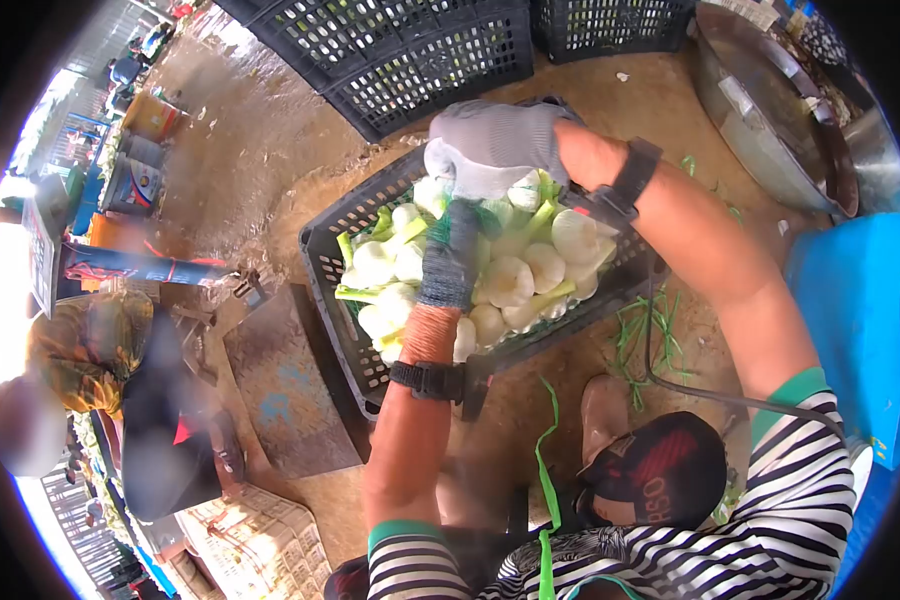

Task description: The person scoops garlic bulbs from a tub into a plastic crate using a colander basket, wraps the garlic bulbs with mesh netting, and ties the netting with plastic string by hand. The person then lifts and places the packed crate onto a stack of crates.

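A black plastic crate in front of me is filled with white bulbs that have cut pale-green stalks, like fennel or onions. My left hand, in a dark grey knit glove, reaches over the middle of the bulbs. Its fingers close on green netting. Across the crate's far side lies my right hand, in a light grey glove with a whitish coating. Its fingers curl down beside the left hand's fingertips, and what they hold is hidden.
Stacked black crates stand beyond. A large metal basin is at the far right, above a blue container. To the left are a rusty metal plate and another person. Green scraps litter the wet floor.
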`<state>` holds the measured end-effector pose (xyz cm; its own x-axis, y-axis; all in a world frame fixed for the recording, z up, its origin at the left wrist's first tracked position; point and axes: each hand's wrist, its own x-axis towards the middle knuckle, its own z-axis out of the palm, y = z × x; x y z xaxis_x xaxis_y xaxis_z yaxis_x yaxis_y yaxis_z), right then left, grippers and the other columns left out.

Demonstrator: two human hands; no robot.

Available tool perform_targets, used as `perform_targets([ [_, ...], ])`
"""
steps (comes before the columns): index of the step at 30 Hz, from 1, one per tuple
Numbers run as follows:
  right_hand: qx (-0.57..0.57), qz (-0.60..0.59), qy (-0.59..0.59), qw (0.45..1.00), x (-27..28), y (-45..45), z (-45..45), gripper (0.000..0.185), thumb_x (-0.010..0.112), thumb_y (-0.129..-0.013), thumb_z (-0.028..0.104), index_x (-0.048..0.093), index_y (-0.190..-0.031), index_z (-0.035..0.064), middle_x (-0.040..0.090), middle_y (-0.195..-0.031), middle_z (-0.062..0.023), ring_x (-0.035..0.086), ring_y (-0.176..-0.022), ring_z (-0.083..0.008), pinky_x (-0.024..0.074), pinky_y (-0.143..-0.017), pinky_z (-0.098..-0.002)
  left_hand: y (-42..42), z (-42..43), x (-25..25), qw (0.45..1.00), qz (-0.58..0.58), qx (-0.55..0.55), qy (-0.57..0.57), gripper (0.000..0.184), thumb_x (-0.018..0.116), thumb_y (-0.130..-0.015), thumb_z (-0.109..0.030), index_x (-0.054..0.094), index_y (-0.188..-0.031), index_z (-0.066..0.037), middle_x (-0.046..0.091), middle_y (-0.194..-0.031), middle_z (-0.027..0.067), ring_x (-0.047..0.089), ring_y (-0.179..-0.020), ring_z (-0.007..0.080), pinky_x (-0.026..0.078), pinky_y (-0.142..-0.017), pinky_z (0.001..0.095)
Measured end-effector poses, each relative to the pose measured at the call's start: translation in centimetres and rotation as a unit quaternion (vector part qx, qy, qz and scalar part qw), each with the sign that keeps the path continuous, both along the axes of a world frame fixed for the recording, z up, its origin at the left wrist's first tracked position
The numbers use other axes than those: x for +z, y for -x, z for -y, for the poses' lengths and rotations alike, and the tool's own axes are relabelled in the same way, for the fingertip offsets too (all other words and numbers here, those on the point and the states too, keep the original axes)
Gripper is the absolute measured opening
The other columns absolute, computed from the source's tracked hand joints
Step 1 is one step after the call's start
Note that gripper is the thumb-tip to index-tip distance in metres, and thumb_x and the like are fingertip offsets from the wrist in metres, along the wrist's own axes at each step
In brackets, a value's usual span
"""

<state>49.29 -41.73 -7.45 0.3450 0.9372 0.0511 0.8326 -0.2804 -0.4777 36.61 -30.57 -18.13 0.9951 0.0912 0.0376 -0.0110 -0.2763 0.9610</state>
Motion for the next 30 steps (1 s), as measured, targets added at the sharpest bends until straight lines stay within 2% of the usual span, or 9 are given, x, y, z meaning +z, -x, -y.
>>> perform_targets([
  [5,0.014,0.065,0.092,0.994,0.9,1.1,-1.6,0.021,0.064,-0.061,0.02,0.066,-0.072,0.0021,0.062,-0.07,-0.0182,0.061,-0.069,-0.0351,0.049,-0.065,-0.0407,-0.8,1.2,-0.6,0.957,0.249,-0.051,-0.139,0.024,0.048,-0.093,-0.02,0.06,-0.106,-0.003,0.063,-0.094,0.0059,0.058,-0.088,0.0218,0.044,-0.082,0.0328],
  [8,0.035,0.217,0.112,0.969,2.6,4.9,-1.4,0.019,0.06,-0.065,0.019,0.068,-0.074,0.0044,0.063,-0.07,-0.0179,0.062,-0.066,-0.0336,0.0503,-0.061,-0.0407,-3.6,3.4,-4.9,0.975,0.179,0.111,-0.076,0.024,0.052,-0.09,-0.021,0.06,-0.108,-0.006,0.063,-0.1,0.0071,0.058,-0.099,0.0228,0.042,-0.088,0.0323],
  [12,0.037,0.215,0.102,0.971,4.9,3.4,1.6,0.017,0.06,-0.069,0.013,0.066,-0.08,0.0016,0.064,-0.074,-0.0123,0.061,-0.06,-0.0255,0.0498,-0.056,-0.0351,-3.4,1.9,-1.0,0.925,0.207,0.055,-0.315,0.024,0.049,-0.09,-0.015,0.06,-0.111,-0.008,0.063,-0.098,0.0066,0.061,-0.092,0.0204,0.047,-0.079,0.0319],
  [13,-0.075,-0.088,-0.102,0.988,3.4,1.7,3.4,0.018,0.061,-0.075,0.012,0.063,-0.089,0.0006,0.062,-0.072,-0.0045,0.057,-0.06,-0.0146,0.0472,-0.054,-0.0275,-2.8,1.4,-0.1,0.886,0.19,-0.003,-0.422,0.024,0.048,-0.09,-0.013,0.06,-0.111,-0.008,0.064,-0.096,0.0066,0.061,-0.089,0.0204,0.048,-0.077,0.0317],
  [15,-0.236,-0.41,-0.362,0.803,2.7,0.3,7.1,0.025,0.058,-0.085,0.017,0.06,-0.102,0.0006,0.065,-0.085,-0.0041,0.055,-0.064,-0.0068,0.0455,-0.057,-0.0222,-2.5,1.8,-0.4,0.936,0.185,0.024,-0.3,0.027,0.05,-0.082,-0.003,0.06,-0.107,-0.009,0.062,-0.09,0.0088,0.06,-0.078,0.0238,0.048,-0.069,0.0345],
  [17,-0.329,-0.122,-0.248,0.903,1.8,0.2,8.8,0.032,0.058,-0.087,0.018,0.055,-0.113,-0.0007,0.065,-0.096,-0.0071,0.057,-0.075,-0.0077,0.0488,-0.065,-0.0229,-2.1,2.5,-0.6,0.981,0.164,0.027,-0.097,0.036,0.053,-0.075,0.003,0.059,-0.107,-0.012,0.061,-0.083,0.0106,0.059,-0.07,0.0267,0.048,-0.065,0.0366],
  [21,-0.143,-0.044,-0.173,0.973,-5.4,2.7,10.2,0.037,0.062,-0.083,0.014,0.054,-0.117,-0.0003,0.061,-0.11,-0.0115,0.059,-0.099,-0.0203,0.0456,-0.087,-0.0312,-1.8,2.5,0.3,0.864,0.295,0.039,-0.406,0.036,0.054,-0.075,0.003,0.057,-0.108,-0.011,0.06,-0.093,0.0081,0.059,-0.083,0.0247,0.048,-0.072,0.0366],
  [23,-0.181,-0.084,-0.27,0.942,-7.9,4.1,10.0,0.034,0.062,-0.082,0.019,0.058,-0.111,0.0011,0.059,-0.114,-0.0123,0.057,-0.101,-0.0259,0.045,-0.087,-0.0328,-1.7,3.0,0.3,0.9,0.261,0.049,-0.346,0.028,0.052,-0.081,-0.004,0.058,-0.107,-0.011,0.053,-0.117,0.0127,0.055,-0.099,0.0265,0.047,-0.081,0.0345],
  [30,-0.104,0.225,-0.045,0.968,-5.1,7.3,9.8,0.022,0.059,-0.07,0.021,0.062,-0.088,0.0083,0.056,-0.113,-0.008,0.046,-0.113,-0.026,0.0372,-0.096,-0.0388,-2.3,2.5,0.5,0.937,0.19,-0.013,-0.294,0.042,0.048,-0.085,0.001,0.046,-0.126,-0.008,0.044,-0.133,0.0164,0.05,-0.115,0.0276,0.042,-0.094,0.0332],
])
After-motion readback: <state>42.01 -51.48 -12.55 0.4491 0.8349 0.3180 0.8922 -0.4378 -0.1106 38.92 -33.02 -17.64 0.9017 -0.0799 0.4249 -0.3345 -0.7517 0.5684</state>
